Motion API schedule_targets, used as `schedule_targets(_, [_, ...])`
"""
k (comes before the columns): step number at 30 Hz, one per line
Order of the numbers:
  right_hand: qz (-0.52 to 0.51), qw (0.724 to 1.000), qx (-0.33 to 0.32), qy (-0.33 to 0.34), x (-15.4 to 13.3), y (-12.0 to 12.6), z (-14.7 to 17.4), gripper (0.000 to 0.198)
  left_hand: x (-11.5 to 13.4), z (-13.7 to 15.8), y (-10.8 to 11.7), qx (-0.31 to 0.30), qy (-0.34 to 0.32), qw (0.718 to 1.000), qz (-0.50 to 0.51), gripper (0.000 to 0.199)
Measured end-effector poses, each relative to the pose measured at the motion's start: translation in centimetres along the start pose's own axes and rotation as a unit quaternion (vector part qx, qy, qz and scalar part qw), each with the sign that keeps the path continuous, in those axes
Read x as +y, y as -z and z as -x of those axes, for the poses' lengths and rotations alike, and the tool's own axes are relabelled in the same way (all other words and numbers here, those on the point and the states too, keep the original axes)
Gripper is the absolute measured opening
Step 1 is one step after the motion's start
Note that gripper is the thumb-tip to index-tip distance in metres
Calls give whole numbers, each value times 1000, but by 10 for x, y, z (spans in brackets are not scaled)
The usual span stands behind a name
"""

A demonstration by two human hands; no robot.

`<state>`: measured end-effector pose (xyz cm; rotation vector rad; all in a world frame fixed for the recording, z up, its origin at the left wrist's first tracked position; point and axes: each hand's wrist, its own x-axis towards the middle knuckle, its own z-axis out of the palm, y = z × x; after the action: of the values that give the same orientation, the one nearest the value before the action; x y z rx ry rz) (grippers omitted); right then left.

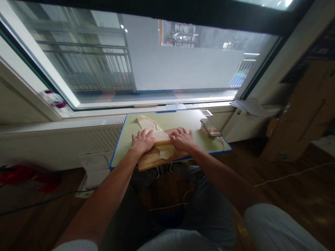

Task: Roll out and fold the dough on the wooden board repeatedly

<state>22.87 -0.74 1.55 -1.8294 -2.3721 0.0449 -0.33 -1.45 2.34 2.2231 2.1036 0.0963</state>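
Shirt [170,241] is nearest; farther, my left hand [143,140] and right hand [182,139], open, press the pin [162,142], lying left-to-right across dough [148,124].

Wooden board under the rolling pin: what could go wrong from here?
The wooden board juts past the near edge of the table, so it might tip or slide under load.
The dough sheet runs off the board's far side onto the table; it could stick or tear if the rolling pin drags it.
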Motion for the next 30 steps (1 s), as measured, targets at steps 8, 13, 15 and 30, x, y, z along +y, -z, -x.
schedule_targets(8, [-69,996,-57,-25,8,6,-58,72,-8,-57,1,2,-8,999,39,76])
schedule_targets(13, [-83,994,-55,-52,10,-3,-61,75,-10,-68,-6,-21,44,996,80,79])
schedule_targets(15, [-76,994,-60,-54,10,-4,-57,74,-8,-64,-7,-30,44,996,73,81])
schedule_targets(30, [-19,998,3,-60,-6,-5,-1,70,8,-4,-2,2,23,1000,22,72])
